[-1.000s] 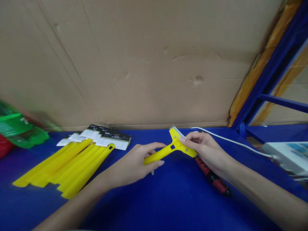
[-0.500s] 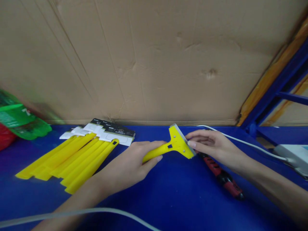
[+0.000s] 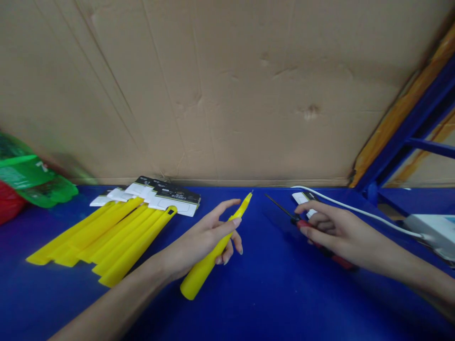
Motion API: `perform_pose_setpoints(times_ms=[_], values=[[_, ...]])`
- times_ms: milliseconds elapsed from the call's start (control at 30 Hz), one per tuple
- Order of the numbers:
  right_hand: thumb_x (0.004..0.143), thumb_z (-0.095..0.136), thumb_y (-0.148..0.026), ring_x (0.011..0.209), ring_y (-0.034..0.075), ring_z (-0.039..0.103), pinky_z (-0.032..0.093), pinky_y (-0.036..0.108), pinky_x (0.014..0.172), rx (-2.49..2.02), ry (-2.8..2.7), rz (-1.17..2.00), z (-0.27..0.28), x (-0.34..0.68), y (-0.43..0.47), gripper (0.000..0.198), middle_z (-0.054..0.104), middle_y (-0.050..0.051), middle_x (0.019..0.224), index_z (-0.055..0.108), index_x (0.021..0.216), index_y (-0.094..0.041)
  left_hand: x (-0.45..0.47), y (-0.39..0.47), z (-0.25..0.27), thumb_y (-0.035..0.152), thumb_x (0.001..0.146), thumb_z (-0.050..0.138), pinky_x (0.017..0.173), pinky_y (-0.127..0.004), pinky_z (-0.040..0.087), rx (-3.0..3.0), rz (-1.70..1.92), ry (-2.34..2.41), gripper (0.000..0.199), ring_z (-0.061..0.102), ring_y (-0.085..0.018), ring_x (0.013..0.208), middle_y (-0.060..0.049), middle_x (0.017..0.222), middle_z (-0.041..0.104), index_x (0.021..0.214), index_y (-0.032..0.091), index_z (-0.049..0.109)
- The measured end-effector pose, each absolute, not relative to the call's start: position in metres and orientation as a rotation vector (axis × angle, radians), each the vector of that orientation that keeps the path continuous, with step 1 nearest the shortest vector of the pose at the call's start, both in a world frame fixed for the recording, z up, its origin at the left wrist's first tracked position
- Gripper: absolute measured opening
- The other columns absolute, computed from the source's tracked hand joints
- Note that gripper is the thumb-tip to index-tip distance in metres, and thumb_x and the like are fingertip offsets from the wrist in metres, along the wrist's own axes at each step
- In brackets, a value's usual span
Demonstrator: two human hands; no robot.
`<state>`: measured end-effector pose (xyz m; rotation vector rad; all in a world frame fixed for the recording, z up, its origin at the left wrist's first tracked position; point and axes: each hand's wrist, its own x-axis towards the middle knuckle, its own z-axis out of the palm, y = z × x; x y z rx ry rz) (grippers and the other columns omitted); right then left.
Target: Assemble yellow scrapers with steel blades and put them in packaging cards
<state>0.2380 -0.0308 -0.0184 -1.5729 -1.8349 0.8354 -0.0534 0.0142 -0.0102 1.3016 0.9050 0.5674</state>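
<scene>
In my left hand (image 3: 209,232) a yellow scraper (image 3: 204,270) is gripped between thumb and fingers. It is turned edge-on, so its wide head shows only as a thin profile, tip pointing up and right. My right hand (image 3: 332,227) is closed around the handle of a screwdriver (image 3: 292,219) with a red and black grip and a thin dark shaft. The shaft points up and left, towards the scraper's head but apart from it. To the left lies a fanned row of several yellow scrapers (image 3: 124,237), their heads in black-and-white card sleeves.
A small black-and-white packet (image 3: 302,199) lies behind my right hand. A white cable (image 3: 355,208) runs to a white box (image 3: 433,232) at the right. Green bottles (image 3: 39,180) stand at the left. Cardboard (image 3: 227,94) backs the blue table (image 3: 263,293).
My left hand has rolled the scraper from flat to edge-on. My right hand has left the scraper's blade and taken hold of the screwdriver. A white cable in the foreground has gone from view.
</scene>
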Motion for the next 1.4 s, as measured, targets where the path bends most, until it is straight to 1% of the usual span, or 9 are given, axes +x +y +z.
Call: perform_pose_setpoints(times_ms=[100, 233, 500, 733, 933, 1033, 1233, 1300, 1400], values=[[0.092, 0.063, -0.056, 0.059, 0.017, 0.063, 0.049, 0.028, 0.048, -1.444, -1.671, 0.996, -0.015, 0.236, -0.033, 0.052, 0.067, 0.003, 0.076, 0.063, 0.128, -0.019, -0.053, 0.02, -0.019, 0.038, 0.1, 0.056, 0.039, -0.015, 0.038, 1.175, 0.603, 0.881, 0.065, 0.053, -0.011, 0.042, -0.001, 0.063, 0.069, 0.155, 0.018, 0.027], [0.091, 0.068, -0.053, 0.054, 0.013, 0.054, 0.044, 0.025, 0.046, -1.418, -1.703, 1.022, -0.013, 0.236, -0.036, 0.05, 0.063, 0.001, 0.07, 0.072, 0.124, -0.016, -0.053, 0.029, -0.029, 0.038, 0.098, 0.053, 0.03, -0.016, 0.029, 1.092, 0.617, 0.794, 0.058, 0.045, -0.012, 0.032, 0.0, 0.053, 0.064, 0.147, 0.013, 0.034], [0.091, 0.069, -0.051, 0.054, 0.013, 0.055, 0.044, 0.024, 0.044, -1.432, -1.724, 1.019, -0.014, 0.235, -0.039, 0.05, 0.064, 0.002, 0.069, 0.076, 0.125, -0.015, -0.057, 0.03, -0.028, 0.042, 0.096, 0.057, 0.028, -0.015, 0.029, 1.059, 0.606, 0.751, 0.026, 0.045, -0.01, 0.03, -0.002, 0.054, 0.066, 0.108, 0.019, 0.051], [0.086, 0.073, -0.057, 0.056, 0.015, 0.062, 0.048, 0.024, 0.042, -1.408, -1.583, 1.189, -0.013, 0.232, -0.037, 0.06, 0.067, 0.005, 0.078, 0.073, 0.128, -0.014, -0.056, 0.028, -0.031, 0.043, 0.096, 0.057, 0.029, -0.016, 0.031, 1.078, 0.653, 0.749, 0.026, 0.048, -0.011, 0.031, -0.001, 0.053, 0.066, 0.106, 0.019, 0.053], [0.079, 0.078, -0.059, 0.055, 0.016, 0.061, 0.046, 0.025, 0.041, -1.441, -1.494, 1.212, -0.002, 0.237, -0.039, 0.052, 0.068, 0.005, 0.072, 0.082, 0.111, -0.018, -0.051, 0.023, -0.03, 0.044, 0.095, 0.059, 0.029, -0.017, 0.029, 1.084, 0.642, 0.754, 0.03, 0.047, -0.012, 0.03, -0.001, 0.052, 0.067, 0.111, 0.019, 0.053], [0.079, 0.075, -0.061, 0.058, 0.017, 0.063, 0.05, 0.028, 0.048, -1.46, -1.438, 1.12, 0.006, 0.244, -0.038, 0.048, 0.073, 0.006, 0.076, 0.083, 0.107, -0.023, -0.045, 0.019, -0.028, 0.046, 0.094, 0.06, 0.029, -0.018, 0.027, 1.084, 0.633, 0.764, 0.035, 0.047, -0.012, 0.03, -0.001, 0.052, 0.067, 0.114, 0.018, 0.052], [0.083, 0.071, -0.065, 0.049, 0.016, 0.059, 0.048, 0.029, 0.047, -1.507, -1.442, 0.709, 0.0, 0.247, -0.032, 0.046, 0.068, 0.004, 0.06, 0.069, 0.069, -0.021, -0.024, 0.009, -0.034, 0.051, 0.092, 0.065, 0.032, -0.018, 0.025, 1.039, 0.699, 0.802, 0.04, 0.047, -0.01, 0.031, 0.001, 0.054, 0.066, 0.112, 0.019, 0.052], [0.085, 0.073, -0.062, 0.05, 0.017, 0.062, 0.049, 0.029, 0.048, -1.47, -1.499, 0.618, -0.004, 0.245, -0.034, 0.041, 0.071, 0.004, 0.065, 0.071, 0.078, -0.022, -0.021, 0.008, -0.037, 0.053, 0.09, 0.067, 0.032, -0.018, 0.024, 1.016, 0.708, 0.819, 0.041, 0.047, -0.01, 0.031, 0.0, 0.053, 0.066, 0.107, 0.019, 0.052], [0.078, 0.084, -0.053, 0.074, 0.024, 0.076, 0.058, 0.03, 0.058, -1.369, -1.539, 0.563, -0.007, 0.243, -0.037, 0.04, 0.08, 0.008, 0.096, 0.071, 0.104, -0.026, -0.024, 0.008, -0.036, 0.055, 0.086, 0.07, 0.031, -0.018, 0.021, 1.01, 0.715, 0.804, 0.043, 0.043, -0.009, 0.029, 0.001, 0.049, 0.063, 0.102, 0.019, 0.052]])
